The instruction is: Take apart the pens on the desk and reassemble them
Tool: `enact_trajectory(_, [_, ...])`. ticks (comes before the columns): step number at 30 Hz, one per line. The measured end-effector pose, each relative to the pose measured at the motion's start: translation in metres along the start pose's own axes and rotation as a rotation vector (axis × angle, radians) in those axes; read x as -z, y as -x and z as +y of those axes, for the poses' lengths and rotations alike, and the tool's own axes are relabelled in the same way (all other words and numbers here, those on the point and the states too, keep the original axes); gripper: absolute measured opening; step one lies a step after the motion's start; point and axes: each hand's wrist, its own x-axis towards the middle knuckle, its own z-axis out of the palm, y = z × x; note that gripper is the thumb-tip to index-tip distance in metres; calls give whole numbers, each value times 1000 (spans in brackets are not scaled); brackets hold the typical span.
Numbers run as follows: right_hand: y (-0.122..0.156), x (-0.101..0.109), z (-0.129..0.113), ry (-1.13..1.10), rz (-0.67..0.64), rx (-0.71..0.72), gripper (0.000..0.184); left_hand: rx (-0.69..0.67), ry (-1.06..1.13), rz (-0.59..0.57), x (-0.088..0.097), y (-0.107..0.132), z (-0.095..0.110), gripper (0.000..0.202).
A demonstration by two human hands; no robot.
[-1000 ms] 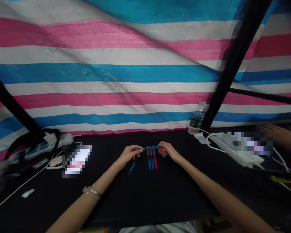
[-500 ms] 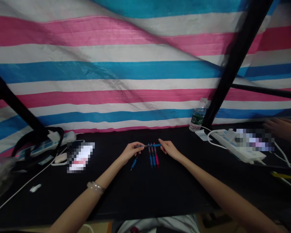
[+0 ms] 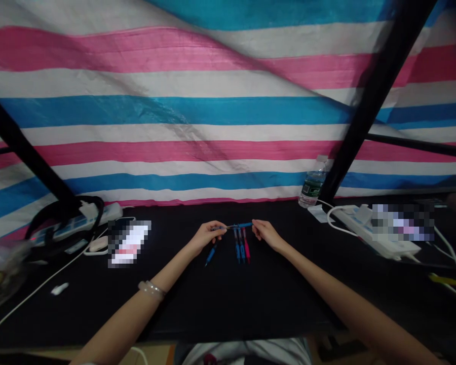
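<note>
"What could go wrong here?"

"The slim blue pen [image 3: 237, 225] is held only at its ends, so a slackened pinch could drop it onto the three pens [image 3: 242, 252] lying side by side just below, two blue, one pink, and knock them askew"

"And the hands?"

"The left hand [image 3: 209, 234] is almost closed, pinching one end; the right hand [image 3: 265, 234] pinches the other with its fingertips"

"Where is the pen?"

"Crosswise between them, above the black table top [image 3: 228, 309], with a second blue pen [image 3: 210, 255] lying at an angle near the left hand"
</note>
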Motion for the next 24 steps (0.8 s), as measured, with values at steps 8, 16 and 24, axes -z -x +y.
enact_trajectory(8, [0, 0, 2, 108, 22, 32, 61, -12, 15, -9, 0, 1, 2, 30])
enact_trajectory(16, [1, 0, -9, -67, -29, 4, 30, -22, -13, 4, -4, -2, 2, 26])
enact_trajectory(24, [1, -3, -7, 101, -28, 27, 54, -38, -19, 7, -3, -2, 1, 27])
